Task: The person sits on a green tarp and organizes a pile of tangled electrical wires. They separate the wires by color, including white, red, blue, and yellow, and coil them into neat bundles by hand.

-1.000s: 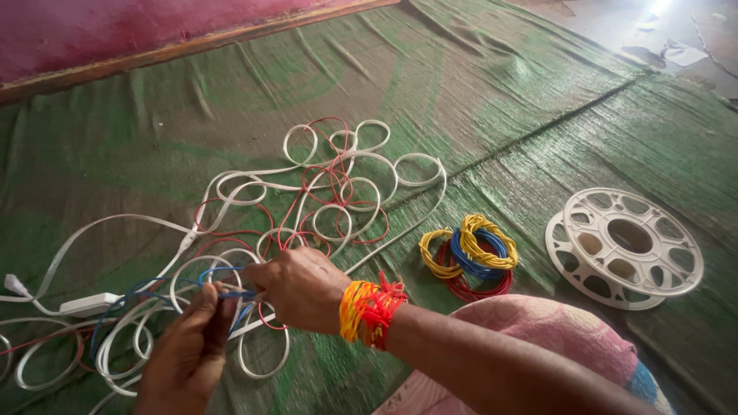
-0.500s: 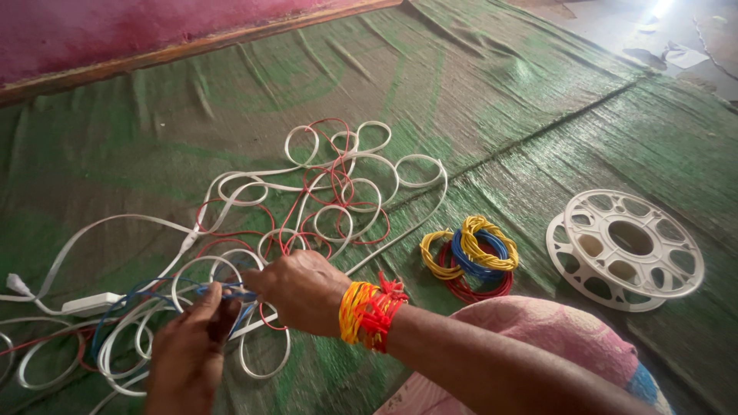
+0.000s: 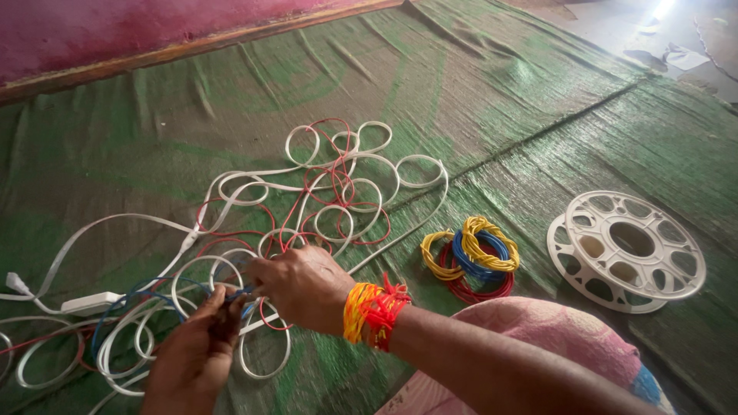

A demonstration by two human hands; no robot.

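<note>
Two hands — left hand [image 3: 192, 353] and right hand [image 3: 301, 286] — pinch one blue wire [image 3: 234, 293] between them, above tangled white flat cable [image 3: 254, 184] on the green mat [image 3: 500, 100].

Left hand [image 3: 192, 353]: near left, back upward, fingers curled, fingertips pinched together. Right hand [image 3: 301, 286]: just right of it, knuckles up, fingers closed; forearm extends toward near right, wrist bent slightly.

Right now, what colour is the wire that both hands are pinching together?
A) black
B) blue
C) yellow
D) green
B: the left hand and the right hand meet on a thin blue wire above the tangle of white cable, while the yellow wire coils lie apart on the green mat.
</note>
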